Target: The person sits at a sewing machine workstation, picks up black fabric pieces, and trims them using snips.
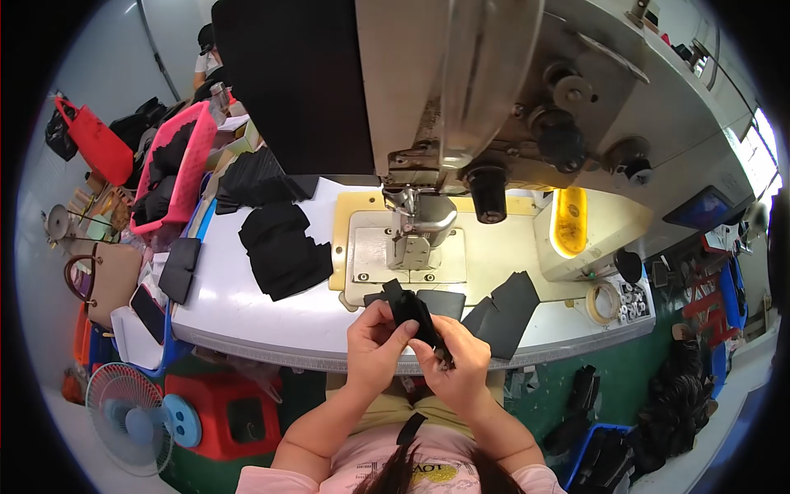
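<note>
Between my two hands, in front of the sewing machine (420,226), I hold a folded black fabric piece (409,311). My left hand (378,339) pinches it with thumb and fingers from the left. My right hand (455,354) grips its lower right part, fingers curled around it. Behind my hands, flat dark pieces lie at the table edge, among them a notched dark panel (504,313) to the right. A stack of black cut pieces (284,251) rests left of the machine bed.
A pink basket (193,136) of black fabric stands at the left, near a handbag (113,284) and a phone (149,313). Bobbins (634,302) and a tape roll (603,302) sit at the table's right end. A fan (132,420) and red stool (214,412) stand below left.
</note>
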